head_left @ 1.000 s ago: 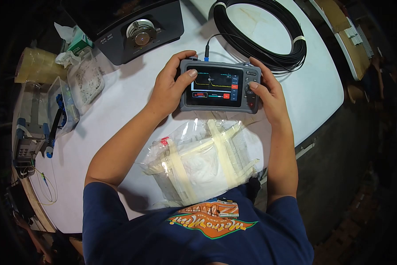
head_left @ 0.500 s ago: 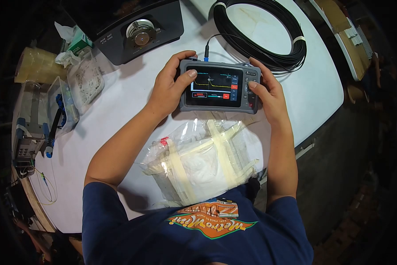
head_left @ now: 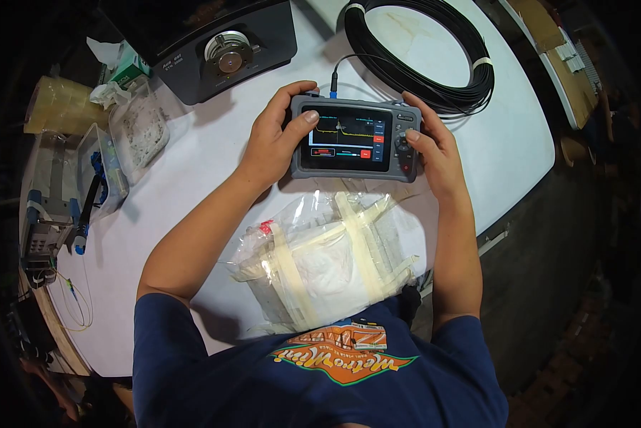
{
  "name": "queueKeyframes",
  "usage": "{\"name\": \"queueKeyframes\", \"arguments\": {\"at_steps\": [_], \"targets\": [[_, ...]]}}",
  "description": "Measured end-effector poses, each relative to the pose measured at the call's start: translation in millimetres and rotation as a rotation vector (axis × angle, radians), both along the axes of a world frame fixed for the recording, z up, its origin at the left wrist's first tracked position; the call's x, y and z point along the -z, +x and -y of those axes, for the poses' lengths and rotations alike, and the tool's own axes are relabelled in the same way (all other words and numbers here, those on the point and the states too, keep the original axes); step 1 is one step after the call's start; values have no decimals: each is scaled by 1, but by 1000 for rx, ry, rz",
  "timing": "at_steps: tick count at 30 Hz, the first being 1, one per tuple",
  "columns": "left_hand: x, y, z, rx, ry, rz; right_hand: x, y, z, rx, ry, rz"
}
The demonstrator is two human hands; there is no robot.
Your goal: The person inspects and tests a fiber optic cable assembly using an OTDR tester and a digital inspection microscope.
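Observation:
A grey handheld tester point(head_left: 352, 173) with a lit screen showing a yellow trace is held between both hands. My left hand point(head_left: 274, 135) grips its left side, thumb over the screen's upper left corner. Around its right side wraps my right hand point(head_left: 438, 150), with the thumb at the round keypad. A black cable with a blue connector point(head_left: 333, 93) is plugged into the tester's top edge. Just below the tester lies a clear plastic package point(head_left: 327, 267) with pale yellow tape strips and white material inside.
A coil of black cable point(head_left: 481, 89) lies at the upper right of the white table point(head_left: 516, 143). At the upper left stands a dark device point(head_left: 270, 53) with a round metal part. Plastic tubs point(head_left: 139, 132), a tissue box point(head_left: 129, 68) and tools line the left edge.
The trace on the tester's screen has shifted slightly. My right thumb has moved slightly to the right on the keypad. My left hand keeps its hold.

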State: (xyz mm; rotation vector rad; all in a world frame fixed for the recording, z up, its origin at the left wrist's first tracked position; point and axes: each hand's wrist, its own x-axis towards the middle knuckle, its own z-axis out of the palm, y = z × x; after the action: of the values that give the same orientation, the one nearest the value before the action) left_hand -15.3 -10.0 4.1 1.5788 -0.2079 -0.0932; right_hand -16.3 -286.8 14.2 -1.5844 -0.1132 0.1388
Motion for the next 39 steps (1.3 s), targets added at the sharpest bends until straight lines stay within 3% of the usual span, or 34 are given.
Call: {"name": "queueKeyframes", "arguments": {"at_steps": [14,19,39], "targets": [[4,1,0,-44,-30,48,-8,-1,3,-87,-61,30],[-8,-6,6,-51,137,19,-6,0,4,-90,-57,25],[1,-3,3,-55,151,84,-5,-1,4,-94,-65,42]]}}
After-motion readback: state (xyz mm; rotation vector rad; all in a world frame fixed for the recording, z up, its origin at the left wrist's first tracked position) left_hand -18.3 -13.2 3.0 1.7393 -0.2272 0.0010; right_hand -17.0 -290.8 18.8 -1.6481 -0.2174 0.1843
